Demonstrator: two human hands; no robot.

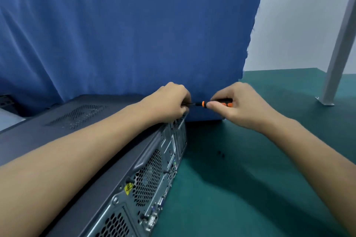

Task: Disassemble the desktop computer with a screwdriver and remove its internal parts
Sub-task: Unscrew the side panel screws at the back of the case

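1. The right hand (240, 106) is gripping the handle of a slim screwdriver with a black-and-orange plastic handle (202, 104), thumb and fingers curled round it.
2. The screwdriver's long axis is lying nearly level and pointing left from that grip. Its thin dark shaft is disappearing into the curled fingers of the left hand (169, 102), which are pinching it near the tip.
3. The left hand, the nearer one to the work, is sitting at the far top corner of the dark grey, box-shaped metal desktop computer case (48, 136). The screw itself is hidden beneath those fingers.
4. The case is lying flat on a matte green table mat (231, 188), its lid seemingly still on and its bare steel rear panel (150, 175) facing right.
5. That panel is showing perforated honeycomb vents, ports and a yellow warning sticker. A soft blue cloth curtain (134, 34) is hanging just behind.
6. The coming turn is likely depending on keeping the shaft square to the rear panel, or the tip may slip.
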